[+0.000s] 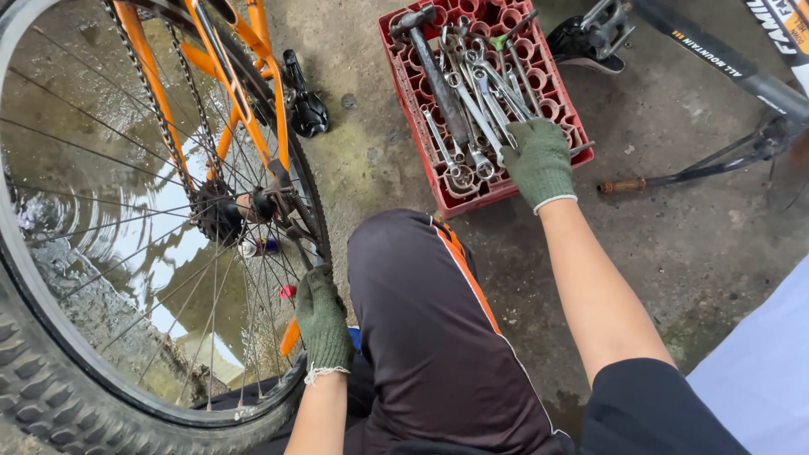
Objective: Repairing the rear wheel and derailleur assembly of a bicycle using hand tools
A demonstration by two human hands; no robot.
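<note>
My right hand (538, 163), in a green knit glove, reaches into a red plastic crate (438, 181) and rests on a pile of steel spanners (476, 93); whether the fingers grip one I cannot tell. A hammer (430, 59) lies along the crate's left side. My left hand (321, 316), also gloved, holds the rim side of a bicycle's rear wheel (76, 362) near the spokes. The orange bicycle frame (240, 76) and its chain and rear hub (223, 211) stand just left of that hand. My bent knee in dark shorts (421, 303) lies between both arms.
Wet concrete floor with a puddle behind the wheel. A black pedal (305, 105) hangs beside the orange frame. At the top right stands a second, black bicycle frame (725, 63) with a pedal (594, 34) and kickstand. A white cloth (767, 371) at lower right.
</note>
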